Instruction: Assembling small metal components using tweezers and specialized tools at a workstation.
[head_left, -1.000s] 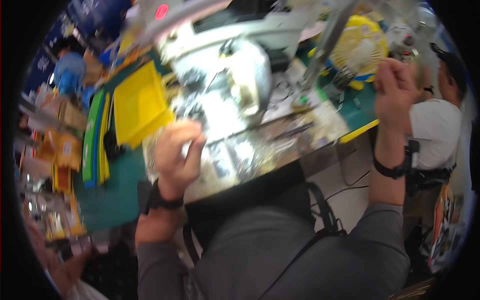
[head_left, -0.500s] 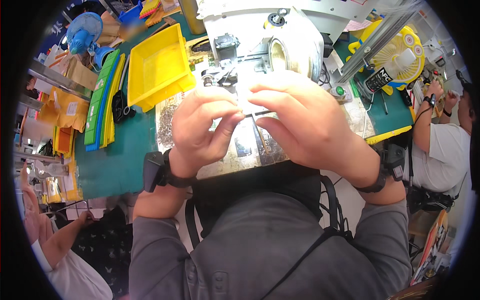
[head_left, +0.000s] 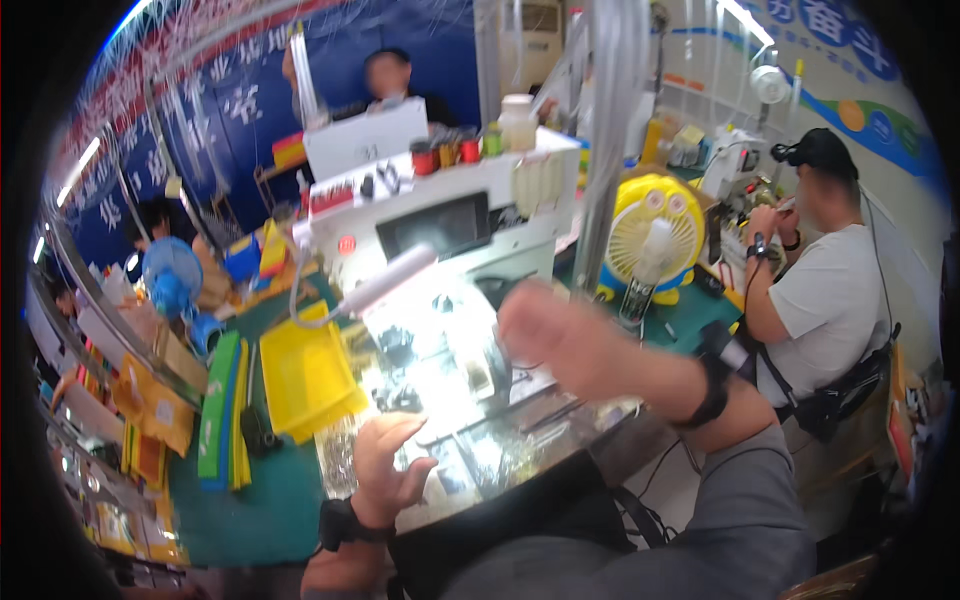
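Note:
My left hand (head_left: 385, 465) is over the front left of the lit work surface (head_left: 520, 460). Its thumb and forefinger are spread apart, and I make out nothing between them. Raised in front of the white machine (head_left: 490, 265) is my right hand (head_left: 565, 340). Motion smears its fingers, so whether it holds anything is unclear. Glare washes out the small parts on the surface between the hands. A slim dark bar-like piece (head_left: 550, 412) lies below my right hand.
A yellow tray (head_left: 305, 385) stands left of the machine, beside a stack of green, blue and yellow strips (head_left: 222, 410). A white lamp (head_left: 390, 280) reaches over the surface. On the right are a yellow fan (head_left: 655, 240) and a seated person (head_left: 820, 270); another sits behind the machine.
My view has tilted up, bringing the machine's top and the far wall into sight. My hands, earlier close together at a thin rod, have parted; the right has lifted away to the right.

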